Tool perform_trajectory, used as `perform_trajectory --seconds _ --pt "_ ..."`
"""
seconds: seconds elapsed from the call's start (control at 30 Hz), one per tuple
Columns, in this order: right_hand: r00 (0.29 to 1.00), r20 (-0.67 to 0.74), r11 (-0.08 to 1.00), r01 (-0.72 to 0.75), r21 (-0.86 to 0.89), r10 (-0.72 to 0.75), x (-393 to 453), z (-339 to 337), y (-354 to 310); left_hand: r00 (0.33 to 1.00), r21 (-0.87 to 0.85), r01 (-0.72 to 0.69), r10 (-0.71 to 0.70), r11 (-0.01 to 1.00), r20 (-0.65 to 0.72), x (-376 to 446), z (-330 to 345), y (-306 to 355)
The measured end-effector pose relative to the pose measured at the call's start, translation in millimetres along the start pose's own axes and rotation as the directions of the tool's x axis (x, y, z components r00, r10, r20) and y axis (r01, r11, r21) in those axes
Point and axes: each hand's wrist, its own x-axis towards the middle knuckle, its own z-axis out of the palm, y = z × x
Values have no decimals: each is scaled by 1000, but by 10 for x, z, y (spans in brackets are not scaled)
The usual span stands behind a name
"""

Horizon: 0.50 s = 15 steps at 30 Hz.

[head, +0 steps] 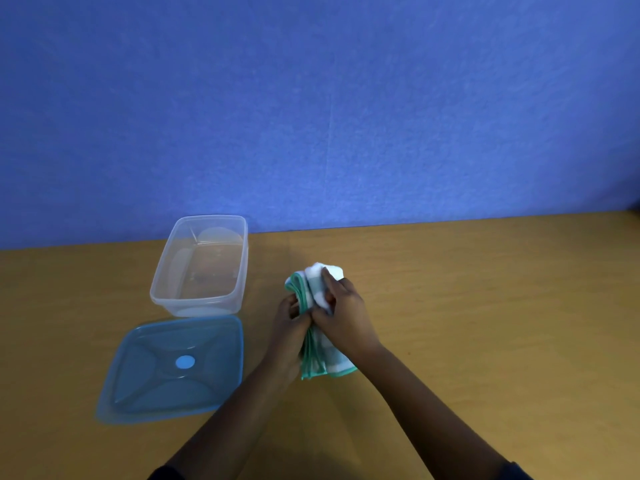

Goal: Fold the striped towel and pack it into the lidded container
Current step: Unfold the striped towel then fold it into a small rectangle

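The striped towel (313, 360), white with green stripes and edging, is folded into a thick narrow bundle over the wooden table. My left hand (288, 336) grips its left side, fingers curled into the layered edges. My right hand (341, 315) clamps it from the right and top, thumb pressed on the far white end. To the left stands the clear plastic container (162, 277), open and empty. Its blue lid (138, 386) lies flat on the table just in front of it.
The wooden table (485, 306) stretches right of the towel. A blue wall (311, 116) rises directly behind the table's far edge.
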Motion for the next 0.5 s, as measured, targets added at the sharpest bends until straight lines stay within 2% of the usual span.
perform_trajectory --seconds 0.13,0.3,0.37,0.43,0.5 --pt "1000 9 998 -1 67 1 -29 41 -64 1000 0 -17 17 1000 0 -4 -14 -8" --pt "983 157 932 -144 333 95 -121 67 -166 999 -24 14 -13 1000 32 -10 34 -68" --pt "963 219 822 -251 511 158 -108 7 -208 999 -18 14 -13 1000 50 1 -3 -82" --pt "934 276 644 -356 678 226 -53 -93 -249 996 -24 10 -8 1000 84 4 -34 -66" --pt "942 252 611 -336 717 223 -13 -200 -274 990 -33 -12 16 999 137 10 -38 -35"
